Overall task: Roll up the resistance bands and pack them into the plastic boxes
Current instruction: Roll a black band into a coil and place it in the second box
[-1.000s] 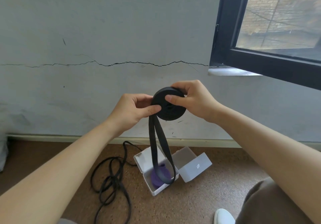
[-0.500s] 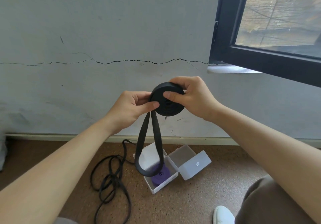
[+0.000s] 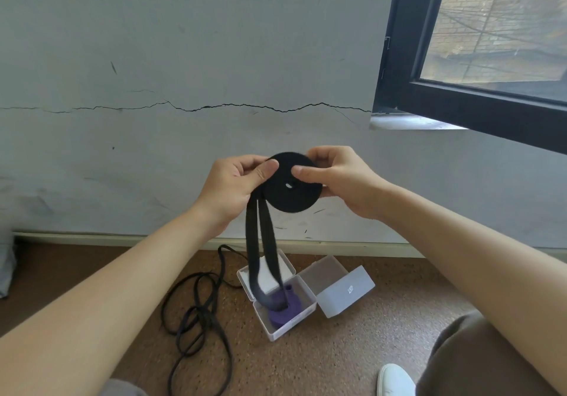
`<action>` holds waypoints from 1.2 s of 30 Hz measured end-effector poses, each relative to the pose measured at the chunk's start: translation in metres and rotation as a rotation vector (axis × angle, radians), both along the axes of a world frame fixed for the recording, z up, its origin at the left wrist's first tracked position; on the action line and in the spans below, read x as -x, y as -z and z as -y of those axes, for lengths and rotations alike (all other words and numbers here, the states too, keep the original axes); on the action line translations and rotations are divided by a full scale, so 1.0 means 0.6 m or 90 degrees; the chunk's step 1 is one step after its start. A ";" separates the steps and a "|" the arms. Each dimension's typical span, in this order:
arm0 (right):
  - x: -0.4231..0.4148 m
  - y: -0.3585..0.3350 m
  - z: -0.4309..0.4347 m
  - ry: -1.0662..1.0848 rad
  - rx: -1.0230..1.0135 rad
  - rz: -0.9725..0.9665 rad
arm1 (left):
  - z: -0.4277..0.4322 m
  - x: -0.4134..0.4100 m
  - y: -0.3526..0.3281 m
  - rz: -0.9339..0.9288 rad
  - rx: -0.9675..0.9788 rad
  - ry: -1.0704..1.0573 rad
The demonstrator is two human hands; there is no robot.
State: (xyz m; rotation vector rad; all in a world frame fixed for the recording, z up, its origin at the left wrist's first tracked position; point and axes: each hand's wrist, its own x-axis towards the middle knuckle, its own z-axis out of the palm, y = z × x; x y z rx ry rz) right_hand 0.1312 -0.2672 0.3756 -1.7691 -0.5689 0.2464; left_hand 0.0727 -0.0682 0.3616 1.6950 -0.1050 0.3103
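Both hands pinch the black band coil (image 3: 291, 185) between them, the left hand (image 3: 236, 187) feeding and the right hand (image 3: 340, 180) turning, and the loose tail (image 3: 260, 257) below has shortened, so rolling is nearly done.

A pale grey wall (image 3: 184, 42) fills most of the view, with a thin dark crack (image 3: 214, 107) running jaggedly across it from the left edge to the corner of a black-framed window (image 3: 460, 101) at upper right. Below lie a cream skirting board (image 3: 92, 237) and a speckled brown floor (image 3: 352, 352). A white shoe (image 3: 395, 380) shows at the bottom edge.
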 end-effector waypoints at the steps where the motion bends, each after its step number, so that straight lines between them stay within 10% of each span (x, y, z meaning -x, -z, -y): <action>1: -0.005 -0.001 0.005 -0.009 0.093 0.070 | -0.003 0.001 -0.003 -0.002 -0.049 0.015; 9: 0.018 0.004 -0.014 -0.222 0.317 0.349 | -0.020 0.006 -0.023 -0.110 -0.218 0.134; 36: 0.057 -0.005 -0.042 0.202 0.062 0.449 | 0.032 0.002 0.006 -0.097 -0.004 0.031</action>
